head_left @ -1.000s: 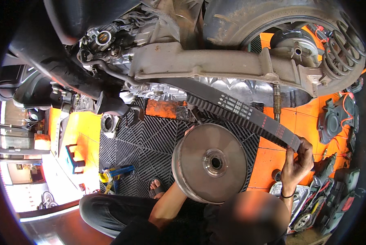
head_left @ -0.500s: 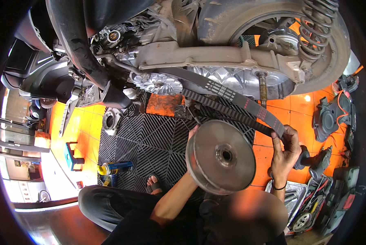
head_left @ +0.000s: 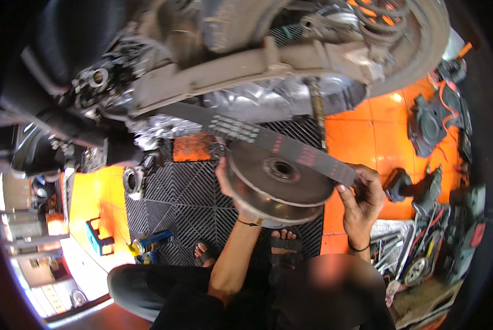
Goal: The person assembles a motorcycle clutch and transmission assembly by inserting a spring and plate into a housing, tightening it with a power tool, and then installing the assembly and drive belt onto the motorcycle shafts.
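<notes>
My left hand [head_left: 224,181] grips a round metal belt pulley [head_left: 252,168] from its left side and underneath, the flat face tilted up with a hole in its hub. With fingers and thumb closed, my right hand [head_left: 362,198] pinches the looped end of a black toothed drive belt [head_left: 290,149]. One run of the belt crosses over the pulley's far edge. Its other run is hidden, so I cannot tell whether it lies in the groove. Leftward, the belt reaches the finned front pulley [head_left: 166,126] on the scooter's engine case [head_left: 246,102]. A bare shaft [head_left: 317,110] sticks out of the case.
A rear tire [head_left: 232,27] and coil spring [head_left: 381,22] stand above. Black ribbed matting [head_left: 169,192] covers orange tiles. At right are a removed cover [head_left: 428,124], an impact driver [head_left: 425,190] and a tool tray [head_left: 392,234]. A spray can [head_left: 150,242] lies left.
The pulley has moved up and left, tilting back beneath the belt. My right hand, still on the belt, has shifted slightly left. The whole view has also shifted and turned.
</notes>
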{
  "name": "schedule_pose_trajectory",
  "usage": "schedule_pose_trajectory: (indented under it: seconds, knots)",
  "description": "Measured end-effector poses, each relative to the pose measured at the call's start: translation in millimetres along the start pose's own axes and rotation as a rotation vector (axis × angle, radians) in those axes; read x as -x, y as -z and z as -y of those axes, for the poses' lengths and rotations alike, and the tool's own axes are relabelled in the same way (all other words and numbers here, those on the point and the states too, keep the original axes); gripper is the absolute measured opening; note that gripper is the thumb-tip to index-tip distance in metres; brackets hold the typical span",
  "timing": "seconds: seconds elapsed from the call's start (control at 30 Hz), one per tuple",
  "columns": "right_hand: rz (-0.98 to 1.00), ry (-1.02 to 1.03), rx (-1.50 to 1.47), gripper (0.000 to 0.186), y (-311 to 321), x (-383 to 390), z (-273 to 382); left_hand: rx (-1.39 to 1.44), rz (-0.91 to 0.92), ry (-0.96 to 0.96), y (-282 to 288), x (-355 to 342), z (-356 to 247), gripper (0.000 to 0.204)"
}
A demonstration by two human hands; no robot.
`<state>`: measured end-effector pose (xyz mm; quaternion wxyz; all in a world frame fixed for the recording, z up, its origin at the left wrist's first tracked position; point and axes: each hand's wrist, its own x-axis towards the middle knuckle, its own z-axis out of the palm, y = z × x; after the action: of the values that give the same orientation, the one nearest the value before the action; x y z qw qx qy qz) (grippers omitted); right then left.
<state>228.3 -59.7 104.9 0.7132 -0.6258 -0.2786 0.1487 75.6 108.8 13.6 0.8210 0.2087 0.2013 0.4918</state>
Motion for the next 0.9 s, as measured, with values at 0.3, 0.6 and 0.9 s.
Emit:
schedule_pose_trajectory:
  seconds: [0.3, 0.6, 0.9]
  knots:
    - [-0.022, -0.027, -0.250, 0.038, -16, 4, -13, -0.744, -0.092, -0.569, -1, -13, 22, 0.033]
    - [-0.060, 0.179, 0.123, 0.042, -31, -1, -13, -0.122, -0.059, 0.058, -90, -27, 8, 0.051]
    - [-0.010, 0.246, 0.306, 0.066, -32, 10, -3, -0.382, -0.045, -0.060, -90, -12, 11, 0.052]
